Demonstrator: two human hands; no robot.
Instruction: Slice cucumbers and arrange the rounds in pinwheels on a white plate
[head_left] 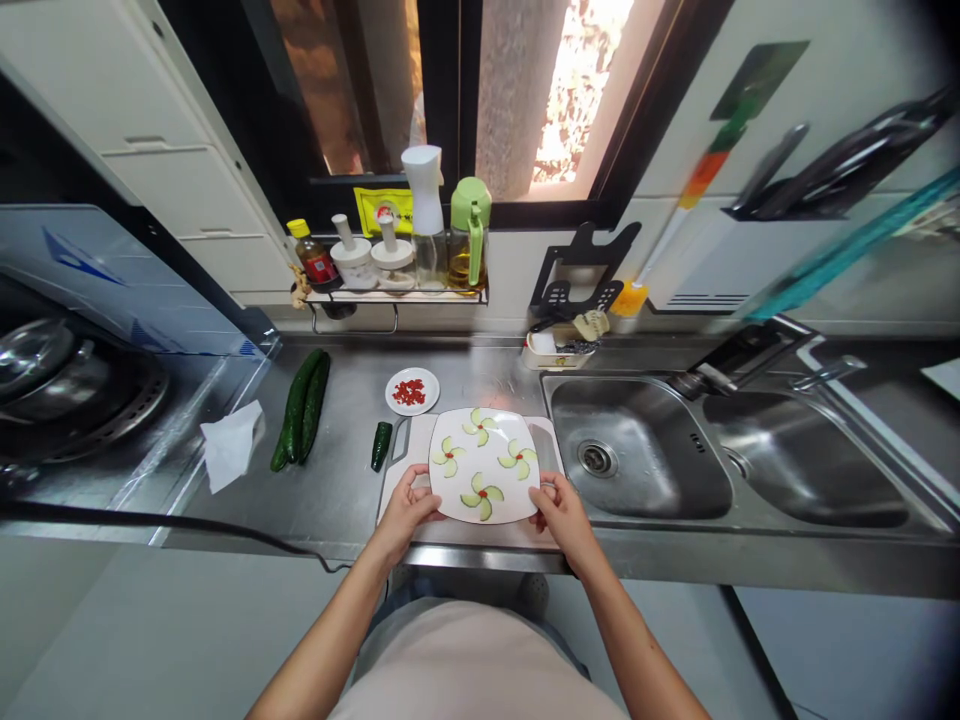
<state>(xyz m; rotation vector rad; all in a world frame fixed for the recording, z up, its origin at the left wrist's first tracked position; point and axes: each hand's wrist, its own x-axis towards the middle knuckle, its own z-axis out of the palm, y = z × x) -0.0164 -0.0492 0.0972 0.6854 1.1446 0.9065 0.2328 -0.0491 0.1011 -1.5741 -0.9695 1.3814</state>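
Note:
A white squarish plate (pixel 484 462) is held by its left and right edges over the cutting board (pixel 396 482). On it lie several pinwheels of thin cucumber slices (pixel 480 495), each with a red bit at its centre. My left hand (pixel 409 510) grips the near left edge, thumb on the rim and fingers beneath. The near right edge is pinched by my right hand (pixel 561 512) in the same way. A cut cucumber piece (pixel 381 446) lies left of the board. Behind it stands a small white dish (pixel 412 391) with chopped red bits.
Whole cucumbers (pixel 301 410) and a crumpled paper towel (pixel 231 445) lie to the left, near the stove pot (pixel 49 372). A double sink (pixel 637 450) is on the right. Seasoning jars and bottles stand on a rack (pixel 397 297) at the back. A cable (pixel 187 522) crosses the front left.

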